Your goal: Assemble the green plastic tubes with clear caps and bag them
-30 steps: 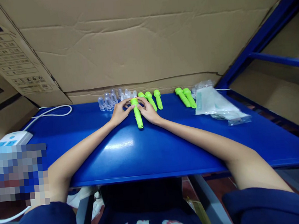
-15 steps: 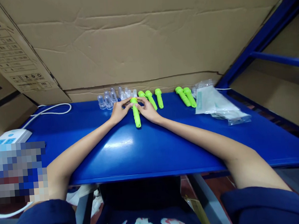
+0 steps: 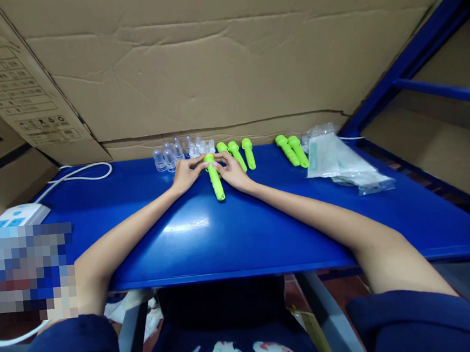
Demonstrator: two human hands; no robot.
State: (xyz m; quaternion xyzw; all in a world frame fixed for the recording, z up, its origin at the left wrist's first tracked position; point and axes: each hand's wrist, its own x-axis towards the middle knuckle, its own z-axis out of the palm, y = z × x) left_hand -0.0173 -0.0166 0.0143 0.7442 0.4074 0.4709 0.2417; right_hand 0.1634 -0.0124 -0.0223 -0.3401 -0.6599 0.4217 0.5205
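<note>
A lime-green flashlight-shaped handle lies in front of me, its wide head pointing away and its narrow end toward me. My left hand pinches the head from the left with thumb and fingers. From the right, my right hand grips the same head, thumb on the near side. Just beyond my left hand stand several clear plastic domed caps and smaller clear pieces. Right behind my right hand lie more green flashlight-shaped handles.
Two more green handles lie at the right beside clear plastic bags with pale contents. A white power strip and its cable are at the left. Cardboard walls the back of the blue table.
The green handle has tilted slightly, its narrow end swinging a little to the right. Both hands keep their hold in nearly the same place.
</note>
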